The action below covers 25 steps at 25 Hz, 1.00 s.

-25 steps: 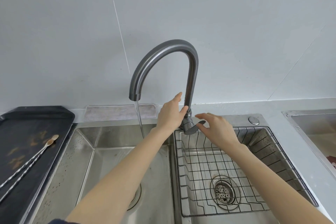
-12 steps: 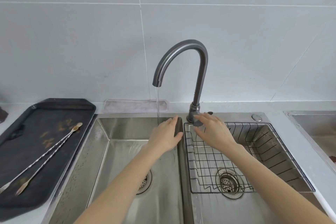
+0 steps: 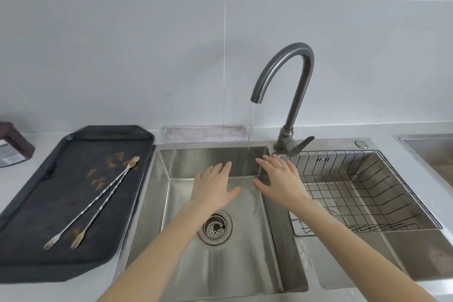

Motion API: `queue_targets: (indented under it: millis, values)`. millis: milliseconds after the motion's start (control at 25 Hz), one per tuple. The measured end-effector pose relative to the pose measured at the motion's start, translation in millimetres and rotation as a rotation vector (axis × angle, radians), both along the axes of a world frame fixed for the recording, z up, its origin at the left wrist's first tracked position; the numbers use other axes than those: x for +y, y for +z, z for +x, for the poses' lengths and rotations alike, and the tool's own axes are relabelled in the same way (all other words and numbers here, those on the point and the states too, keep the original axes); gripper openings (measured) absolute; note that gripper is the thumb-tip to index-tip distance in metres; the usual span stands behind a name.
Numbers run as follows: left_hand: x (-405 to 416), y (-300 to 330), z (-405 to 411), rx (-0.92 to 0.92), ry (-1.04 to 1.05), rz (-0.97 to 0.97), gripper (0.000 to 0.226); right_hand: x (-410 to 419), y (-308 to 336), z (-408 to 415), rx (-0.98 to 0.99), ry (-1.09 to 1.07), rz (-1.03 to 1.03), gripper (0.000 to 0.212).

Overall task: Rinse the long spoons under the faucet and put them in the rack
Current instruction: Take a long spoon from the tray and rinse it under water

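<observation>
Two long twisted metal spoons [image 3: 98,201] with fork ends lie side by side on a black tray [image 3: 36,208] left of the sink. The grey faucet [image 3: 291,95] runs a thin stream of water into the left basin [image 3: 245,252]. My left hand [image 3: 215,186] and my right hand [image 3: 279,179] hover over that basin on either side of the stream, fingers spread, both empty. A black wire rack [image 3: 367,193] sits in the right basin with nothing in it.
The tray carries brown stains near the spoon bowls. A dark brown container [image 3: 12,142] stands at the far left on the counter. A grey cloth [image 3: 206,133] lies behind the sink. Another steel basin edge [image 3: 431,149] shows at far right.
Both hands have left the faucet base and handle and dropped over the left basin beside the stream. The view has shifted left, showing more of the tray.
</observation>
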<state>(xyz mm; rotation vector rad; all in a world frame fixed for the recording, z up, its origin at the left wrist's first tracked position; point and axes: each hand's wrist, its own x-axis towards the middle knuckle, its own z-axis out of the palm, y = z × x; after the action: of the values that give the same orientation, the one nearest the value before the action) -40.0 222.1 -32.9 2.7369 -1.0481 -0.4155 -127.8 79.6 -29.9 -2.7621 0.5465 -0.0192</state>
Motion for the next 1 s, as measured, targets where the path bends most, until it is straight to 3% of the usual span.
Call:
queue_targets:
  millis: [280,1000]
  values:
    - [71.2,-4.1,33.1,-0.066,0.006,-0.060,0.069,69.0,-6.8,24.2,0.012,-0.021,0.020,0.063]
    - [211.2,-17.5,140.3,-0.099,0.120,0.011,0.056,211.7,-21.8,134.6,0.024,0.074,0.107,0.049]
